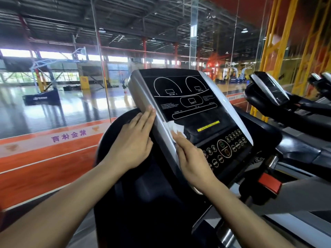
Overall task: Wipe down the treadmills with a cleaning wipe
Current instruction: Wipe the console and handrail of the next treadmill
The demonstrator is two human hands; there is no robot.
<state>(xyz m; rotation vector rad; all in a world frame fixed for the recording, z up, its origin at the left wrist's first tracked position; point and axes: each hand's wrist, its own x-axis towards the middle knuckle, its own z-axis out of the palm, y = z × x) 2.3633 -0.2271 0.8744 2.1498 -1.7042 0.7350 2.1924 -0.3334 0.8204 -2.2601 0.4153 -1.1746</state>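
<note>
Up close: white cleaning wipe [176, 128] pressed flat on the treadmill console [193, 104], lower left of its dark display.

Pinned under the straight fingertips of the right hand [192, 158], palm open, nothing gripped. Left hand [134, 140] also flat and open, fingers resting on the console's silver left edge, just beside the wipe. Unwiped display stretching up and right from the wipe, nearer the right hand. More treadmills [286, 101] farther right.

Both arms extended forward, left hand [132, 140] flat with straight fingers, right hand [192, 158] flat, fingers together
</note>
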